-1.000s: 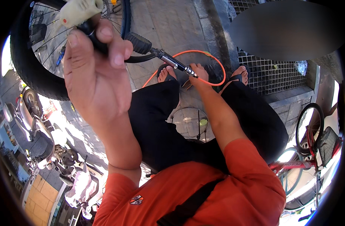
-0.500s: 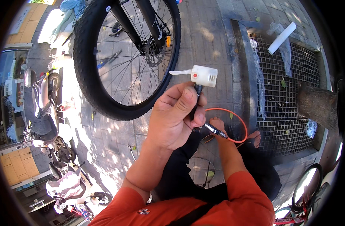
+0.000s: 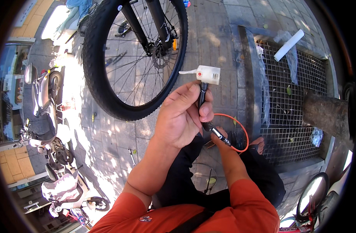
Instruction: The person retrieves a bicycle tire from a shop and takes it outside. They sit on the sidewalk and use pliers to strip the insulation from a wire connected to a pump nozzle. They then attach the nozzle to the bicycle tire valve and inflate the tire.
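Left hand (image 3: 183, 118) clenched around black hose (image 3: 202, 101) just below white pump head (image 3: 208, 74), holding it upright, clear of pavement (image 3: 213, 42), near bicycle wheel (image 3: 135, 58). Right hand (image 3: 218, 136) mostly hidden; appears to pinch metal fitting (image 3: 220, 136) joining orange hose (image 3: 240, 130), grip unclear.

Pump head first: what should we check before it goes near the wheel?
1. Left hand grips the black hose just below the pump head: ok.
2. Pump head lever sticks out sideways, free: ok.
3. Right hand on the metal fitting: mostly hidden behind the left, cannot tell.
4. Orange hose loops loose, no kinks seen: ok.
5. Wheel is close ahead, upright: ok.
6. Valve on the wheel: cannot tell.
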### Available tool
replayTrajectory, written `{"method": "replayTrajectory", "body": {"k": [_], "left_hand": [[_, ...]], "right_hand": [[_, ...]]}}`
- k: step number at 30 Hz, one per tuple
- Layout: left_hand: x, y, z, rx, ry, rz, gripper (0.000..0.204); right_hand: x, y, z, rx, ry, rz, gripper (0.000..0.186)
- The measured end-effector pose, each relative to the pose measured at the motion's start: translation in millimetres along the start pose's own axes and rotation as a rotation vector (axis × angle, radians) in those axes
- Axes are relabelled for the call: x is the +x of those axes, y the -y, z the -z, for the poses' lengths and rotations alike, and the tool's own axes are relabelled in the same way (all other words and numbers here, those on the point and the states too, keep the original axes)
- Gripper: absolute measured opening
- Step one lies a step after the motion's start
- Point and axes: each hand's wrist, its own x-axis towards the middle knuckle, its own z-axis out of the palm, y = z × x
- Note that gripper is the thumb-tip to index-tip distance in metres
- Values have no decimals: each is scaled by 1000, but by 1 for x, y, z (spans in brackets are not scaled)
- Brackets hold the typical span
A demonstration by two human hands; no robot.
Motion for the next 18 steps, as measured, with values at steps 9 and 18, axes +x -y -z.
{"method": "replayTrajectory", "body": {"k": [9,18], "left_hand": [[-6,9,-6,-41,21,9,23],[-24,2,-23,-164,147,18,26]], "right_hand": [[-29,6,8,88,94,99,29],[-87,61,60,-224,441,375,29]]}}
